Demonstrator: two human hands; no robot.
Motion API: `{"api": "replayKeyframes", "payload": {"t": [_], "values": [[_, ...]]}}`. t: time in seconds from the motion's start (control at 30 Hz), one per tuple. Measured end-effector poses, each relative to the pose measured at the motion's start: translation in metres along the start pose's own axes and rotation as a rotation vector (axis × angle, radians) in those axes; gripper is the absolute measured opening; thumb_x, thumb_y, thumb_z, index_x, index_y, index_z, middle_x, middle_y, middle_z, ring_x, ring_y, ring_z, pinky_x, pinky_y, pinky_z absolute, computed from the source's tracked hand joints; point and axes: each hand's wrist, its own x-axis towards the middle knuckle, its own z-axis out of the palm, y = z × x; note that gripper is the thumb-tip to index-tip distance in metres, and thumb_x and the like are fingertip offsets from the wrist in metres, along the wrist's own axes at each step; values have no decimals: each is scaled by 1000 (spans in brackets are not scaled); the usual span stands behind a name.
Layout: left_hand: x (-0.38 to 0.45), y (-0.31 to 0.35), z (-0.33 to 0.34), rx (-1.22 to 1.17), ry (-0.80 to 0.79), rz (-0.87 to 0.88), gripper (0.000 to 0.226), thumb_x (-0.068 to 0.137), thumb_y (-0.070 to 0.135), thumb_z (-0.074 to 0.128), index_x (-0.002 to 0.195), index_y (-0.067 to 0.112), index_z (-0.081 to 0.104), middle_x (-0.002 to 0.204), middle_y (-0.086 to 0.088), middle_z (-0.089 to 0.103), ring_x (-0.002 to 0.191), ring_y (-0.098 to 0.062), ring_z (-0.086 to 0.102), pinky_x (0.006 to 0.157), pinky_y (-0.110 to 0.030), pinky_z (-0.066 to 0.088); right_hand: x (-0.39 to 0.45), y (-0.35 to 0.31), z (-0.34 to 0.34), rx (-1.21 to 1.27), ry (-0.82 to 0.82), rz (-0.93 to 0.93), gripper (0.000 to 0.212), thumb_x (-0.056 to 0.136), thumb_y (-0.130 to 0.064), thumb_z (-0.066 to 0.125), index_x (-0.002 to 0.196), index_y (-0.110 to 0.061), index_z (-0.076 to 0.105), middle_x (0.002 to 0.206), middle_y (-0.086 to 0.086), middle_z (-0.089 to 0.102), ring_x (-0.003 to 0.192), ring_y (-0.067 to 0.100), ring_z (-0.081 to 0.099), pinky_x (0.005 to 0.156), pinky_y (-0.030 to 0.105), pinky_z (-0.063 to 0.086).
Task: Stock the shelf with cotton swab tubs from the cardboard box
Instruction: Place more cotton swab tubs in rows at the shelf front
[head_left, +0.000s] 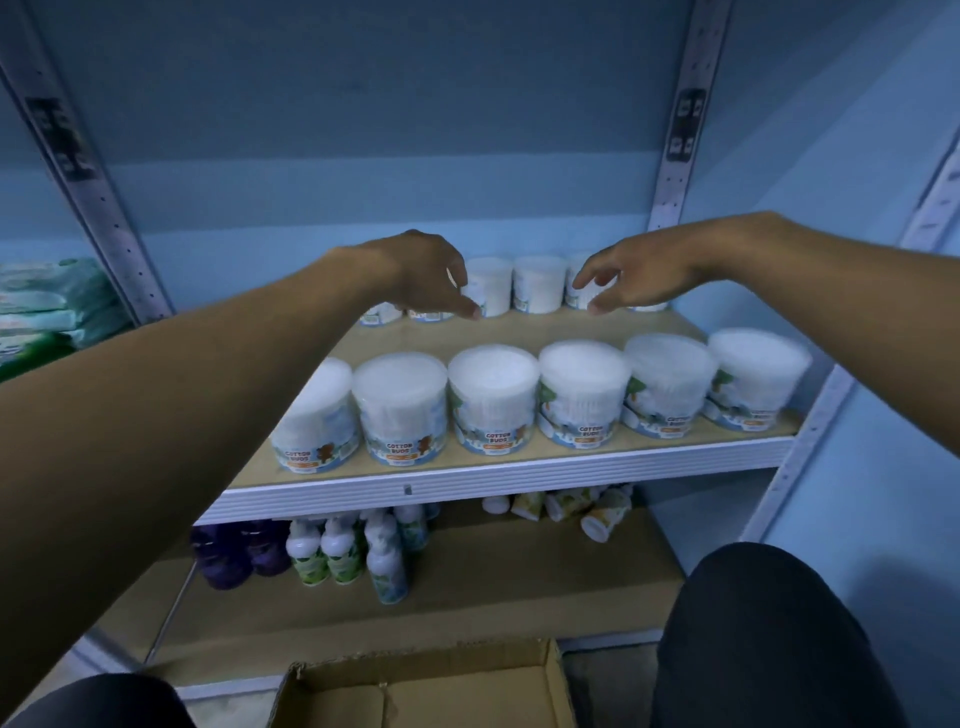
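Several cotton swab tubs (492, 397) stand in a row along the front of the wooden shelf (498, 325). A second row of tubs (539, 283) stands at the back. My left hand (431, 273) hovers over the back row's left end, fingers loosely curled and holding nothing. Over the right part of the back row my right hand (634, 278) is spread, also holding nothing. The cardboard box (426, 691) lies open at the bottom, between my knees; no tubs show in the part I can see.
Bottles (343, 553) stand on the lower shelf, with some small containers (597, 514) tipped over at its back right. Green packages (52, 312) sit on the neighbouring shelf at left. Metal uprights (675, 156) frame the shelf bay.
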Motion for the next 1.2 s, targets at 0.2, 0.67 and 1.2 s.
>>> {"api": "replayKeyframes", "payload": {"t": [0.2,0.67,1.2], "values": [[36,44,2,-5,-31,45,64,69,76,60,124,43,56,121,14,63,112,-18,59,101,-37,46,-3,42,10,38,-9,52,53,97,-49,56,147,-34,44,150,-2,47,135,20,46,115,38,32],[129,116,36,-27,1,179,60,82,59,64,135,32,53,136,7,54,122,-18,53,100,-36,47,51,119,41,51,20,232,71,93,-51,58,155,-33,29,157,0,36,140,23,40,106,34,35],[273,149,43,21,64,238,72,89,53,61,150,22,36,153,-3,39,140,-23,37,112,-36,35,172,182,29,37,109,304,89,94,-56,58,161,-23,9,165,10,16,148,30,26,119,42,28]]}}
